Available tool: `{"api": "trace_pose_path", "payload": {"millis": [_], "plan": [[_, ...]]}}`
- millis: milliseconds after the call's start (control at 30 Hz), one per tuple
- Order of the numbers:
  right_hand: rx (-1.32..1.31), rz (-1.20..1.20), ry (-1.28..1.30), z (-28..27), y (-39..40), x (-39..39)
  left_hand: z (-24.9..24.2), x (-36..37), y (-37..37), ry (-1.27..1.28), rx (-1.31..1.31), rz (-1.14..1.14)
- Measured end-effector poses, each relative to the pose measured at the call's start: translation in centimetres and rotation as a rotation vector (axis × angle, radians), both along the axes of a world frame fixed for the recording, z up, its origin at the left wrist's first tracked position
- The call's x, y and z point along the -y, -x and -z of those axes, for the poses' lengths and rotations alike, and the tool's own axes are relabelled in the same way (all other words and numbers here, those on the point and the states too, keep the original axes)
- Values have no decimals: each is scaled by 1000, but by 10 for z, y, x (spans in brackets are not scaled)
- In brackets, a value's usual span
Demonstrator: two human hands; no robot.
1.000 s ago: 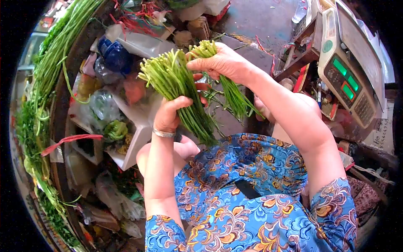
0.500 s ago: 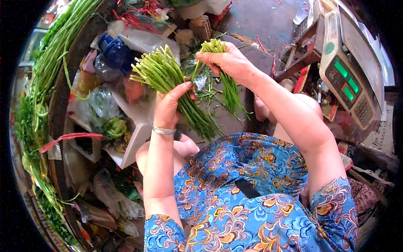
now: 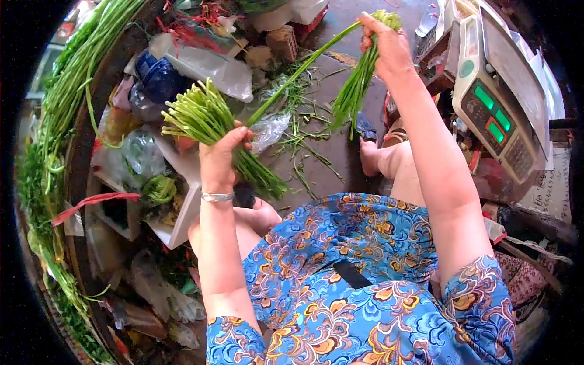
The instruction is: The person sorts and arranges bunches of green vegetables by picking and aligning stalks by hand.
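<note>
My left hand (image 3: pixel 219 161) is closed round a thick bundle of green vegetable stems (image 3: pixel 201 114). Their pale cut ends fan out to the upper left, and the thinner ends hang to the lower right. Farther off, my raised right hand (image 3: pixel 389 50) grips a smaller bunch of green stems (image 3: pixel 355 91) that dangles below the palm. A single long stem (image 3: pixel 304 68) stretches between the two hands, pinched by the right fingertips, its lower end near the left thumb. Loose stem scraps (image 3: pixel 307 131) lie on the floor between my hands, beside a clear plastic bag (image 3: pixel 267 131).
On the right stands a scale (image 3: pixel 496 115) with a lit green display. Long green vegetables (image 3: pixel 52 134) line a ledge on the left. A white plastic crate (image 3: pixel 182 210), a blue jar (image 3: pixel 159 74) and bagged items crowd the left side. Red strings (image 3: pixel 198 27) lie at the back.
My right hand has moved away, up and to the right, with the smaller bunch, drawing one long stem out. My left hand has shifted slightly left and down with its bundle.
</note>
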State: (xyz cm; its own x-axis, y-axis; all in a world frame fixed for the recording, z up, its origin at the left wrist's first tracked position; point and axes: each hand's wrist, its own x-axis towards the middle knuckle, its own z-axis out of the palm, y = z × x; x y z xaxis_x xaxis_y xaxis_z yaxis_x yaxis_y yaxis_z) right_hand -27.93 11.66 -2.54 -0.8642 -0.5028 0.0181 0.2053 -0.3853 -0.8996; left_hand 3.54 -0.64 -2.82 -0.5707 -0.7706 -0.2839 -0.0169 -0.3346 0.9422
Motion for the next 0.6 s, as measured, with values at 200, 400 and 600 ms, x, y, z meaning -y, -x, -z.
{"api": "trace_pose_path", "payload": {"millis": [200,400,600], "plan": [[35,164,8,-1,22,-15,14,22,-14,170,75,-247],[-100,48,-153,-13,5,-19,7,28,-23,196,-27,-320],[-216,-261,-152,-18,-19,1,-10,6,2,35,-24,77]]}}
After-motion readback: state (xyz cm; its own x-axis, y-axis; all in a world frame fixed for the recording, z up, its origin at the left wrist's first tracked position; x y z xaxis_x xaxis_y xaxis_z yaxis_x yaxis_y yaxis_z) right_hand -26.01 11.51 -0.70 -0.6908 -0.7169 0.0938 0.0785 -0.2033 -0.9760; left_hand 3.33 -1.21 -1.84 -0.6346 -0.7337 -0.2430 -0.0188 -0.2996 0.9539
